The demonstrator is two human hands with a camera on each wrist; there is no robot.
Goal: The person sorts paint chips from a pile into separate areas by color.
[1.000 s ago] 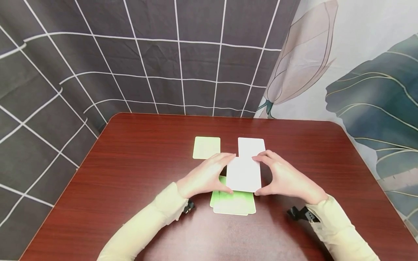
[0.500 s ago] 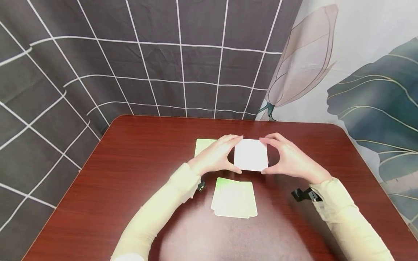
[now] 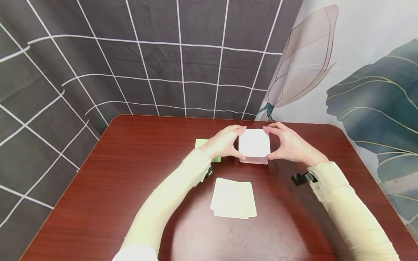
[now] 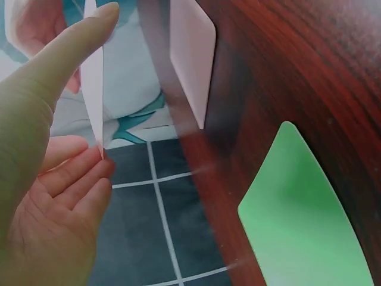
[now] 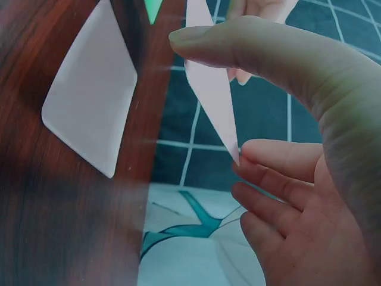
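A pale pinkish-white square card [image 3: 254,143] is held level above the table by both hands. My left hand [image 3: 225,142] pinches its left corners between thumb and fingers, while my right hand [image 3: 291,144] does the same on the right. Seen almost edge-on, the held card [image 4: 93,89] looks thin in the left wrist view. Below it, apart from it, a pale pink card [image 3: 254,160] lies on the tabletop, mostly covered in the head view; in the right wrist view this lower card [image 5: 92,95] shows more fully. A green card [image 4: 303,220] lies to its left, partly behind my left hand in the head view.
Nearer the front, a slightly fanned pile of pale green cards [image 3: 233,199] lies on the reddish-brown wooden table [image 3: 124,174]. A dark gridded curtain [image 3: 156,58] hangs behind and to the left, and a leaf-patterned cloth [image 3: 365,94] hangs at the right.
Both hands have carried the card away from above the pale green pile, forward and slightly right, to above the pink card. The pile is now uncovered.
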